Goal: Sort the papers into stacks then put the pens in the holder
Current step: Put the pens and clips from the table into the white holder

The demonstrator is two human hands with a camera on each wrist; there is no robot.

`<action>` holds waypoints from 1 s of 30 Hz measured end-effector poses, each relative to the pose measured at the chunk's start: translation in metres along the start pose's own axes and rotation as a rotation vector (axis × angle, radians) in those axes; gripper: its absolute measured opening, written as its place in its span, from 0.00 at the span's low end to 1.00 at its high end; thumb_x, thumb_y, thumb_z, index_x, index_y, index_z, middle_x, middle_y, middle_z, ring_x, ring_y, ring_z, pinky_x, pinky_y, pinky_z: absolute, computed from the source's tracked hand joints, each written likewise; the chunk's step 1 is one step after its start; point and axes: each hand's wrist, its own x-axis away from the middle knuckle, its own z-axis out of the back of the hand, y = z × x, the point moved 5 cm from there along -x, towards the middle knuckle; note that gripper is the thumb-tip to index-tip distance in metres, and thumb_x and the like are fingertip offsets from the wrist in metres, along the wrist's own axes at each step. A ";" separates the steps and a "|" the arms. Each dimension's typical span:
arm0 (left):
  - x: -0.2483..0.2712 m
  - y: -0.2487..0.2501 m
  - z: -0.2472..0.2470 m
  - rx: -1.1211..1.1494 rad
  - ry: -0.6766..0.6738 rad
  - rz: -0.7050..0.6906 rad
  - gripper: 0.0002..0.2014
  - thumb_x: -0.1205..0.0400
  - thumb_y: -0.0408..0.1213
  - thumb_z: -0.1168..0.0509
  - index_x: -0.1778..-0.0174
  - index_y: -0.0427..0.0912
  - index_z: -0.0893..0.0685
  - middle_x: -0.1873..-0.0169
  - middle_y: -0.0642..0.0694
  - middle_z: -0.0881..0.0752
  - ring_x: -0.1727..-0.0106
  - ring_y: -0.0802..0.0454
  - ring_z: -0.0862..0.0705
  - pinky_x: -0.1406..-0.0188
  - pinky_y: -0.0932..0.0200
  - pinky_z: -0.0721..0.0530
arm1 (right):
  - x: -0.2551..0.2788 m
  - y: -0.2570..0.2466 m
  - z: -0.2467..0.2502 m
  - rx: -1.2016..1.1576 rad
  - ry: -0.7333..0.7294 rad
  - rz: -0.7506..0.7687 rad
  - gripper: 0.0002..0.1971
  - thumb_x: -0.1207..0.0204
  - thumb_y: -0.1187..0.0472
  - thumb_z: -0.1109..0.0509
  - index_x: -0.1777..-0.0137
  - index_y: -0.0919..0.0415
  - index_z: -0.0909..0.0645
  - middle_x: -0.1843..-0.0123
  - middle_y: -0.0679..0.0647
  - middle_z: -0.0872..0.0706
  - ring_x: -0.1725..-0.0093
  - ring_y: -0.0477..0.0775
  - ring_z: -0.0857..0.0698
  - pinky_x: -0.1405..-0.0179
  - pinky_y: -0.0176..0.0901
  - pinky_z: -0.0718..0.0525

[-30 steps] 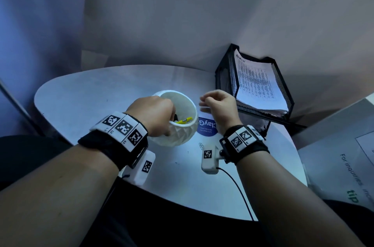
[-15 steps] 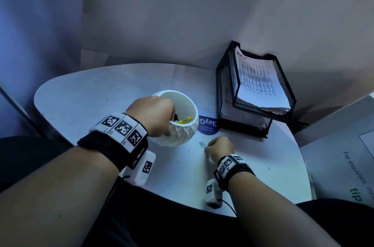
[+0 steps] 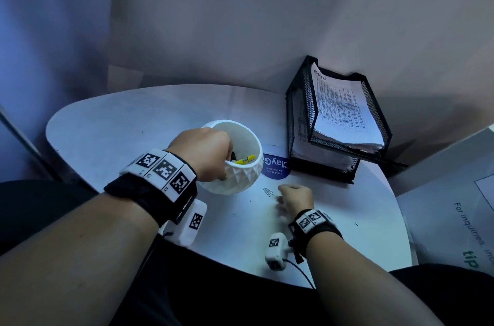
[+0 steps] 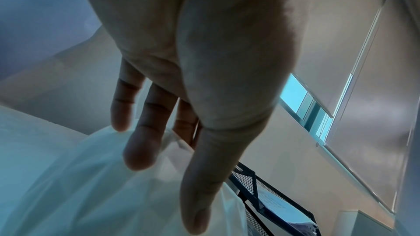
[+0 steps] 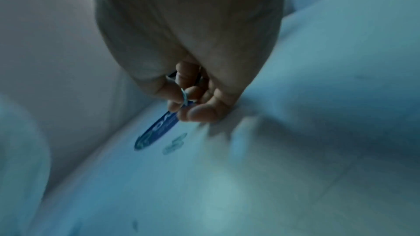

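Note:
A white faceted pen holder [image 3: 240, 178] stands mid-table with a yellow pen [image 3: 244, 160] and a dark pen inside. My left hand [image 3: 205, 152] grips its near wall, fingers over the rim and thumb outside; in the left wrist view this hand [image 4: 166, 186] lies on the holder [image 4: 90, 186]. My right hand [image 3: 294, 197] rests curled on the table to the holder's right. In the blurred right wrist view, the right hand [image 5: 184, 107] pinches a small looped clip [image 5: 184, 96]. The papers [image 3: 344, 111] lie stacked in a black mesh tray [image 3: 296, 122].
A loose paper clip [image 3: 268, 191] lies on the white table [image 3: 133, 125] just left of my right hand. A round blue sticker [image 3: 276, 168] sits between holder and tray. The two-tier tray stands at the back right against the wall. A printed sheet [image 3: 454, 218] lies beyond the table's right edge.
My right hand has come down from beside the holder's rim to the table near the paper clip, closer to me. The left hand has kept its hold on the holder.

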 end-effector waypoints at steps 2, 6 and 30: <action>0.000 -0.001 0.001 0.000 0.003 0.003 0.11 0.28 0.50 0.25 0.51 0.54 0.13 0.59 0.51 0.15 0.53 0.45 0.16 0.61 0.56 0.21 | 0.001 0.000 0.005 -0.290 0.001 -0.101 0.08 0.21 0.73 0.38 0.59 0.68 0.20 0.67 0.61 0.22 0.73 0.57 0.21 0.80 0.40 0.25; 0.000 0.000 0.002 0.002 0.001 0.003 0.12 0.28 0.50 0.24 0.51 0.54 0.12 0.59 0.52 0.15 0.53 0.45 0.15 0.62 0.56 0.22 | 0.011 -0.007 0.007 -0.524 -0.059 -0.205 0.11 0.26 0.74 0.47 0.65 0.65 0.27 0.69 0.60 0.25 0.74 0.55 0.27 0.79 0.39 0.31; 0.003 0.000 0.004 0.004 0.005 -0.001 0.12 0.27 0.49 0.23 0.49 0.56 0.13 0.58 0.51 0.14 0.54 0.44 0.16 0.61 0.56 0.22 | 0.020 -0.088 -0.015 -0.034 -0.012 0.329 0.08 0.26 0.67 0.29 0.62 0.57 0.12 0.65 0.56 0.10 0.63 0.59 0.13 0.59 0.52 0.09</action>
